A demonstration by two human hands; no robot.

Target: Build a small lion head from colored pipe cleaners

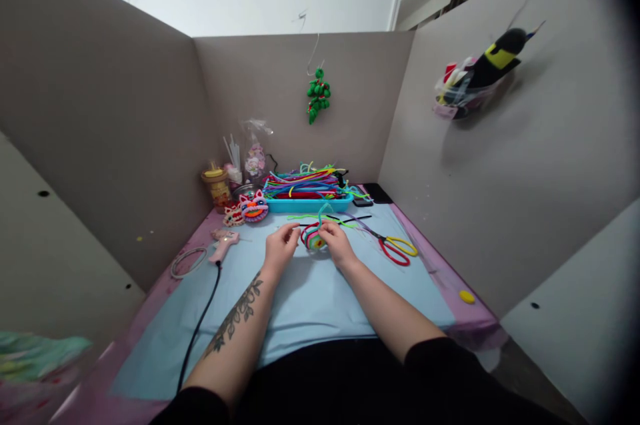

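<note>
Between my hands is a small round craft piece of coiled pipe cleaners in red, pink, green and yellow. A teal strand curls up from its top. My right hand grips the piece by its right side, thumb and fingers closed. My left hand is on the other side, its fingers pinched at the red pipe cleaner that loops out from the left edge. The exact contact of the left fingertips is too small to see clearly. Green and black loose pipe cleaners lie just behind.
A blue tray heaped with pipe cleaners stands at the back. Scissors with red and yellow handles lie right. A pink glue gun with a cord sits left, near a finished lion-like face. Grey panels enclose three sides.
</note>
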